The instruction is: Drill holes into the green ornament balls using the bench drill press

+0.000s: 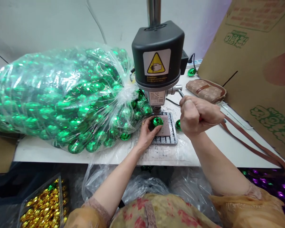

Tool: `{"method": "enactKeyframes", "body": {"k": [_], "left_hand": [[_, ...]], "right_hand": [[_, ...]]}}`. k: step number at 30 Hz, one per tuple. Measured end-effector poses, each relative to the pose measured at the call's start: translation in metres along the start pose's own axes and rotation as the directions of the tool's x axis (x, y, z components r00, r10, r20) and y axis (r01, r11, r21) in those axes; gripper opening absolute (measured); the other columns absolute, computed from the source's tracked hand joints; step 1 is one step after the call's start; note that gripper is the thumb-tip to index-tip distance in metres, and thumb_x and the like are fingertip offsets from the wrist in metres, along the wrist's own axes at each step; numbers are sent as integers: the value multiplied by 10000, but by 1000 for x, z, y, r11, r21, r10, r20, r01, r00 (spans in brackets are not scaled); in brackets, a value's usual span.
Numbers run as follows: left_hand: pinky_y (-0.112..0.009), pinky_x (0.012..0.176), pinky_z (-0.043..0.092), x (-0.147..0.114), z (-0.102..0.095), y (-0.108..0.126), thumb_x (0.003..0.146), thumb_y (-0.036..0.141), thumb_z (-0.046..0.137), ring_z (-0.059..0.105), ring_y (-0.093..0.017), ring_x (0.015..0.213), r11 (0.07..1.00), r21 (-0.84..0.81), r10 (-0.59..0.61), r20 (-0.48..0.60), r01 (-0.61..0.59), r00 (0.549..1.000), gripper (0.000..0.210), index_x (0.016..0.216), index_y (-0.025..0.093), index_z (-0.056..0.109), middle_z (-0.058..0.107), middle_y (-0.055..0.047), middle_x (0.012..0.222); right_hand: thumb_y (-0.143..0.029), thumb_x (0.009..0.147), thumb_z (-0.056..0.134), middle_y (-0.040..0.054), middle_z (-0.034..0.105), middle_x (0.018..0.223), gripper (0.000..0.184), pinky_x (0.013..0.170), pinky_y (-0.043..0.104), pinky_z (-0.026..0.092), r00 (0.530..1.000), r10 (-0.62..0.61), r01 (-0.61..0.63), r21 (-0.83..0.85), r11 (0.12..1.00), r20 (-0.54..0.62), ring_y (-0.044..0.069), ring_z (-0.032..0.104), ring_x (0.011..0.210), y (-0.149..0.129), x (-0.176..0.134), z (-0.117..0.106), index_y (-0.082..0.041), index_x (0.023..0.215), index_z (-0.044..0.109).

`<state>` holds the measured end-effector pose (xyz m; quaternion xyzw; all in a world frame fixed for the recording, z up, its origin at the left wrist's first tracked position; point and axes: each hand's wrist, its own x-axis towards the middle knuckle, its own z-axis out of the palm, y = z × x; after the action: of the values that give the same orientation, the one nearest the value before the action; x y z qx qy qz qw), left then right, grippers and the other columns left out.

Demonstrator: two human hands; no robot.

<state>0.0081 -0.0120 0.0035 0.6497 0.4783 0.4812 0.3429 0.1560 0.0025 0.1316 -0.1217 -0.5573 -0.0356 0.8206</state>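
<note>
A small bench drill press (158, 60) with a black head and a yellow warning label stands on the white table. Beneath its chuck (156, 110), a shiny green faceted ball (157, 121) rests on a flat pinkish board (165, 126) over the grey slotted base (173, 133). My left hand (147, 131) grips this ball from its left and front, with thumb and fingers around it. My right hand (197, 115) is closed in a fist on the metal feed lever (180, 93) at the drill's right side.
Left of the drill lies a large clear bag (61, 98) full of green balls. A brown purse (206, 90) and a cardboard box (258, 69) stand at the right. Loose green balls lie near the base and at the back (192, 72). Below left is a bin of gold balls (44, 205).
</note>
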Motion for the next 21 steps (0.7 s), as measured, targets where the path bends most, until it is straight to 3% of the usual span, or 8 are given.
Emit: {"method": "enactKeyframes", "body": {"k": [6, 9, 11, 13, 15, 17, 19, 21], "left_hand": [[-383, 950, 492, -12, 2, 9, 806, 420, 754, 617, -243, 1106, 1000, 23, -14, -110, 16, 994, 468, 1186, 203, 589, 650, -99, 1159], [-353, 845, 499, -44, -7, 24, 785, 433, 759, 621, -219, 976, 961, 231, 186, -143, -150, 972, 432, 1099, 198, 579, 646, -76, 1035], [-312, 731, 486, -75, -18, 32, 792, 459, 737, 607, -183, 828, 867, 303, 400, 52, -396, 915, 415, 1058, 193, 562, 638, -47, 916], [-298, 642, 454, -108, -31, 34, 814, 505, 701, 573, -168, 714, 701, 348, 537, 318, -623, 782, 406, 1022, 185, 561, 616, -23, 800], [-310, 618, 443, -137, -44, 30, 845, 548, 667, 569, -181, 699, 510, 427, 530, 528, -747, 663, 418, 1024, 180, 581, 620, -27, 779], [-326, 654, 469, -153, -57, 24, 880, 582, 623, 594, -199, 754, 406, 450, 494, 624, -795, 605, 459, 1081, 170, 593, 655, -56, 845], [-324, 693, 494, -155, -70, 18, 925, 513, 597, 609, -197, 790, 393, 459, 541, 585, -797, 604, 409, 1139, 165, 580, 674, -72, 885], [-311, 684, 494, -143, -82, 15, 962, 326, 578, 607, -188, 758, 404, 586, 571, 437, -702, 695, 251, 1159, 171, 568, 671, -63, 844]], "right_hand": [[-199, 869, 594, -72, 230, 470, 473, 439, 260, 192, 947, 319, -320, -40, 947, -25, 37, 268, 398, -6, 46, 19, -195, 504, 294], [-181, 864, 599, -85, 216, 485, 453, 444, 256, 199, 935, 355, -355, 18, 935, -18, 29, 238, 388, -3, 59, 24, -211, 532, 292], [-206, 866, 612, -87, 214, 489, 460, 438, 261, 203, 938, 345, -344, 29, 938, -31, 32, 240, 381, -1, 59, 24, -221, 547, 280], [-209, 873, 600, -85, 224, 491, 453, 433, 263, 210, 944, 328, -328, 15, 945, -35, 38, 257, 379, 1, 58, 23, -225, 552, 281], [-195, 880, 579, -83, 241, 484, 445, 431, 265, 212, 951, 308, -308, 6, 951, -27, 42, 271, 377, 2, 56, 23, -226, 554, 279], [-172, 881, 572, -83, 263, 468, 439, 428, 273, 202, 961, 277, -276, 27, 961, -23, 48, 279, 368, 3, 55, 23, -230, 557, 281], [-167, 887, 574, -82, 285, 456, 432, 430, 280, 193, 965, 263, -261, 43, 964, -23, 56, 294, 365, 4, 55, 22, -233, 567, 290], [-186, 899, 575, -82, 300, 456, 430, 435, 279, 198, 966, 258, -258, 29, 966, -24, 61, 312, 370, 5, 55, 22, -235, 579, 292]]}}
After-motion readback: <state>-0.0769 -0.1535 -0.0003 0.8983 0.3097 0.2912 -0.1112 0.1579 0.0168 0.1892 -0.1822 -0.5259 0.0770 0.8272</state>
